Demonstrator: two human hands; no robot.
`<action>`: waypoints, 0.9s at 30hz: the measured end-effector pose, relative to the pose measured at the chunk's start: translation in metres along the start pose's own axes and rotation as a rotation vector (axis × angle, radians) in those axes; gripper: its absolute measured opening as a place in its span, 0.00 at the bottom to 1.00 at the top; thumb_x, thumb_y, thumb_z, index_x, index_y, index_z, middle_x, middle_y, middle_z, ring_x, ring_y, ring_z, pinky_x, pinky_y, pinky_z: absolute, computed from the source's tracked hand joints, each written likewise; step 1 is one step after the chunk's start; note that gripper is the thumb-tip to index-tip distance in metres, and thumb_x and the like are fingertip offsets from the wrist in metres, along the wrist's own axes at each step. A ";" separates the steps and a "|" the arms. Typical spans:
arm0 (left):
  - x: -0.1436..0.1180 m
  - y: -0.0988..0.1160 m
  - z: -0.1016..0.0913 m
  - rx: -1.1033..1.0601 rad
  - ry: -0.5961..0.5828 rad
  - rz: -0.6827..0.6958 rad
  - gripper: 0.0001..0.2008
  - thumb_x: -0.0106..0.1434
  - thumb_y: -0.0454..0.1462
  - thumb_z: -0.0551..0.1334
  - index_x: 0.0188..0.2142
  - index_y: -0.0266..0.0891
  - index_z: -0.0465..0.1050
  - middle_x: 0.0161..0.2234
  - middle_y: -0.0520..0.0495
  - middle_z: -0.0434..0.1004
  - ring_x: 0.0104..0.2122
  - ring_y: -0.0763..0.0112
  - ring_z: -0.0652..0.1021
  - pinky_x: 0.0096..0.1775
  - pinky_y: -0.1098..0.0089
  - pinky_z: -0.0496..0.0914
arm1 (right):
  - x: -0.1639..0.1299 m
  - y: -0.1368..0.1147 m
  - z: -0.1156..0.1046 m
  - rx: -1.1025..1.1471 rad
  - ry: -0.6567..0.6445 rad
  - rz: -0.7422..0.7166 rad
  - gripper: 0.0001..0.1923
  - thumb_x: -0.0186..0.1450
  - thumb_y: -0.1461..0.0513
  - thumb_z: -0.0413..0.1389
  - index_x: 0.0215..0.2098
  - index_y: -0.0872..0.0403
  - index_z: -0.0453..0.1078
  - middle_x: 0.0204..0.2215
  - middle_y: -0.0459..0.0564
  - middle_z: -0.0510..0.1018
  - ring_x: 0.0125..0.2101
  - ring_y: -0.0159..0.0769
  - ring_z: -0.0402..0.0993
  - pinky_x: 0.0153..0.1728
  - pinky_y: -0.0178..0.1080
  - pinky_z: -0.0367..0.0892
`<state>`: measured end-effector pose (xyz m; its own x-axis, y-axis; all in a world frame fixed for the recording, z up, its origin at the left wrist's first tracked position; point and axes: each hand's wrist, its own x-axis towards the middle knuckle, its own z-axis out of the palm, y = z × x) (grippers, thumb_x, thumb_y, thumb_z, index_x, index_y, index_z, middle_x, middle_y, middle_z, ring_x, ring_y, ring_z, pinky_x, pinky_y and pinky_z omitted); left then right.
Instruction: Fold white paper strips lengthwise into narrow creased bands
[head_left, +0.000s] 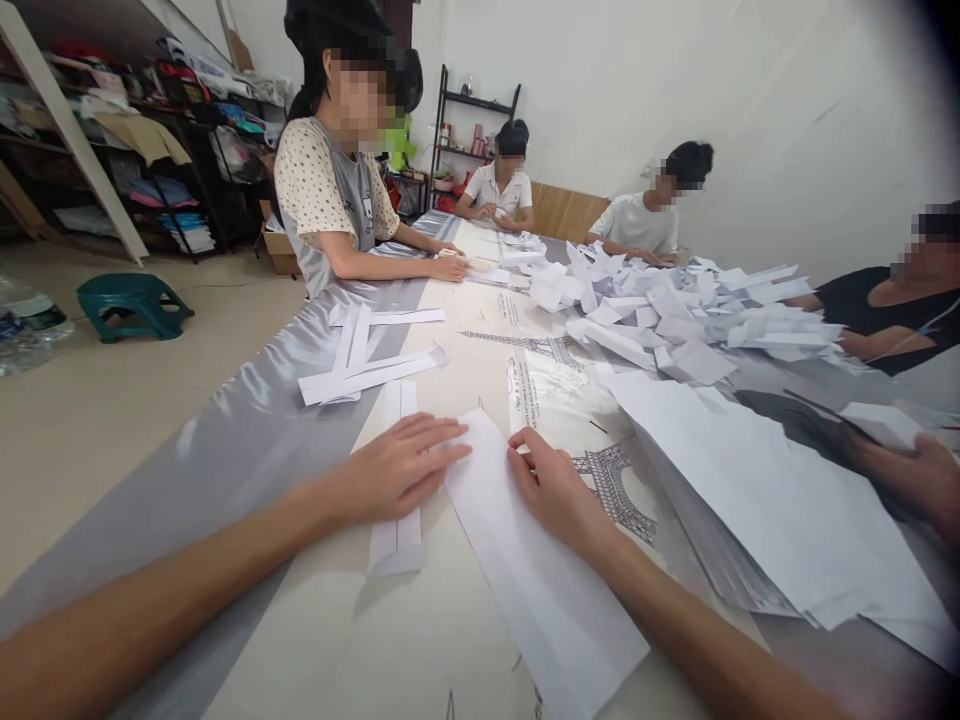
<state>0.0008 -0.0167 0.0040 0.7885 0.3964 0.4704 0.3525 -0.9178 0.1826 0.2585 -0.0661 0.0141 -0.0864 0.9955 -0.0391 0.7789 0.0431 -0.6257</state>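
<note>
Apparently squaring sheet (pixel 540 590) to fold | left hand (pixel 420 465) loosely straight at far-left edge | right hand (pixel 559 490) pinching right edge | next needs even edges

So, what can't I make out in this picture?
In the head view:
Whether the right hand pinches the white sheet: its own curl hides the contact.
Nearer printed tower: tip hidden behind that hand.
Printed writing: too small to read.
Plastic bottles: cut off by the left edge.

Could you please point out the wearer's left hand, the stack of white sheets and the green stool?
Wearer's left hand (pixel 396 467): head view, back of hand.
Stack of white sheets (pixel 765 500): head view, top sheet.
Green stool (pixel 133 290): head view, its seat.
</note>
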 end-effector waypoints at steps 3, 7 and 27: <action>-0.001 0.002 0.001 -0.034 -0.058 0.025 0.19 0.76 0.34 0.50 0.62 0.43 0.68 0.62 0.40 0.71 0.60 0.58 0.73 0.63 0.52 0.63 | 0.002 0.000 -0.001 0.202 -0.045 -0.003 0.10 0.72 0.52 0.49 0.46 0.47 0.61 0.20 0.38 0.68 0.21 0.34 0.60 0.22 0.35 0.54; -0.002 0.003 0.000 -0.115 -0.002 -0.224 0.23 0.77 0.41 0.52 0.69 0.49 0.57 0.68 0.44 0.62 0.65 0.57 0.67 0.65 0.53 0.62 | -0.001 -0.007 -0.003 0.505 -0.058 -0.018 0.20 0.68 0.49 0.56 0.54 0.46 0.61 0.25 0.39 0.71 0.20 0.31 0.63 0.20 0.33 0.57; 0.007 -0.014 -0.017 -1.139 0.404 -0.707 0.28 0.62 0.46 0.71 0.58 0.41 0.71 0.41 0.44 0.84 0.37 0.63 0.81 0.41 0.66 0.74 | -0.018 -0.022 0.005 0.395 -0.076 -0.225 0.25 0.71 0.48 0.56 0.64 0.44 0.66 0.60 0.54 0.68 0.48 0.43 0.73 0.48 0.46 0.72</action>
<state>-0.0074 -0.0012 0.0197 0.3518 0.9217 0.1632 -0.1426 -0.1195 0.9825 0.2397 -0.0850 0.0251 -0.2832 0.9554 0.0835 0.4402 0.2069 -0.8737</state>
